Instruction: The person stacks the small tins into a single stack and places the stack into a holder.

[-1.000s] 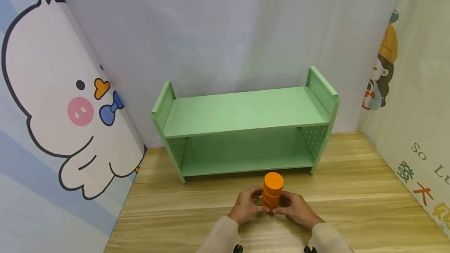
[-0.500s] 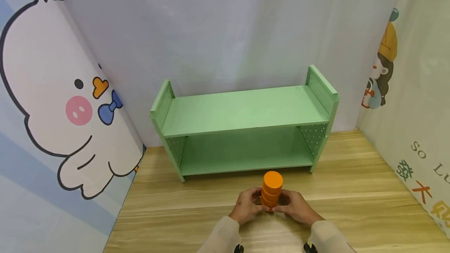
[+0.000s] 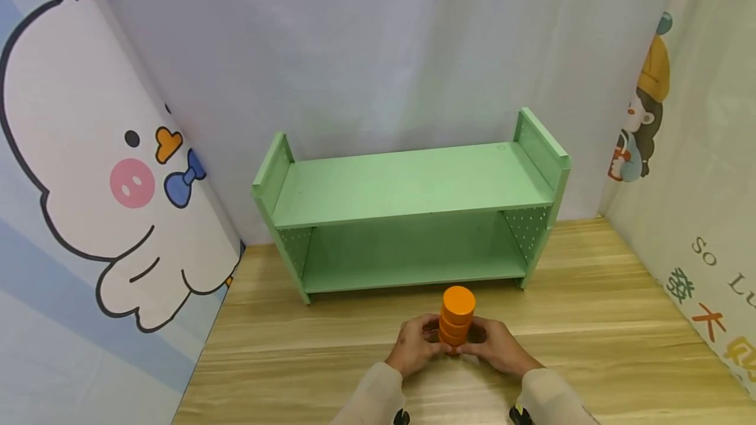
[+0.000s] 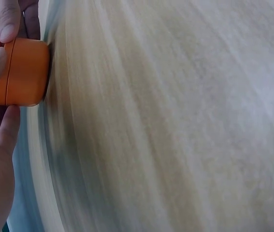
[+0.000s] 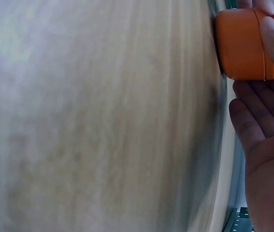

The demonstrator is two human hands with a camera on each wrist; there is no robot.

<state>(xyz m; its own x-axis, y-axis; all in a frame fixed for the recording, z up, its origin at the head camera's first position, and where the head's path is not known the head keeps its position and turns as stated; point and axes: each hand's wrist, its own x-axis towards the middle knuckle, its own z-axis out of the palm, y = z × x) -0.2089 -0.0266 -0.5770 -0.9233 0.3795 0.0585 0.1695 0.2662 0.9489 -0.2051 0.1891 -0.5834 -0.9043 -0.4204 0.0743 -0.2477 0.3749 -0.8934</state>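
Note:
A stack of orange round lidded containers (image 3: 458,305) stands upright on the wooden table, just in front of the green shelf. My left hand (image 3: 413,348) holds its lower part from the left, and my right hand (image 3: 501,349) does so from the right. Both thumbs meet at the near side, fingers round the flanks. In the left wrist view the bottom container (image 4: 28,72) shows a thin lid seam, with a thumb and fingertips pressed on it. The right wrist view has the same container (image 5: 240,46) between thumb and fingers, its base right at the tabletop. My hands hide parts of the lower stack.
Behind the stack stands a two-tier light green shelf (image 3: 413,189) with raised, perforated side panels. The wooden table (image 3: 590,346) extends to both sides. Pale cloth (image 3: 378,51) hangs behind it, and printed cartoon panels (image 3: 142,149) flank it.

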